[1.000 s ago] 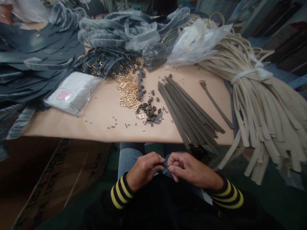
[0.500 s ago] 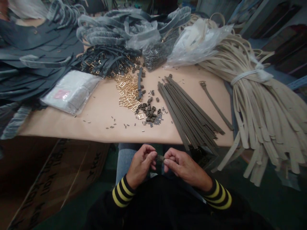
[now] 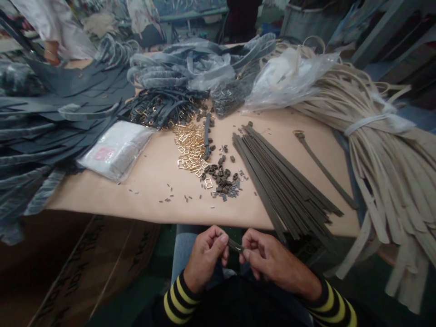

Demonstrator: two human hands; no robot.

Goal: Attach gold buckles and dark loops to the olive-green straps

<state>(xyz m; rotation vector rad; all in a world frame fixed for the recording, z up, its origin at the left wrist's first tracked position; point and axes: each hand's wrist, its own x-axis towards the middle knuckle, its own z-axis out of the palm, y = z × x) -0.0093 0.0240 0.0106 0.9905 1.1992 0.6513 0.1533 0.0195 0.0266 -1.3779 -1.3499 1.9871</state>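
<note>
Your left hand (image 3: 204,260) and right hand (image 3: 274,258) are close together but not touching, held low over your jeans (image 3: 182,252) just below the table edge, and both are pinching a narrow dark strap piece (image 3: 235,245) from either end. Its middle shows between your fingers, but at this size you can't tell exactly what is being done to it; it looks like fine fitting work on a single small piece. On the tan table top (image 3: 136,193) ahead of you, the olive-brown leather strips (image 3: 282,184) lie fanned out right of centre, with one buckled strap (image 3: 323,168) just beyond them. Left of the strips sit a heap of gold buckles (image 3: 190,147) and a cluster of small dark keepers (image 3: 221,179), with tiny metal bits (image 3: 177,195) scattered nearer you. Finished-looking dark buckled straps (image 3: 163,109) lie behind the gold heap, and a tied bundle of cream straps (image 3: 384,181) fills the right side. The work in hand looks like fitting this one piece, so the next move calls for keeping both pinches firm and square until it sits properly, then reaching for the strips or small parts on the table
</note>
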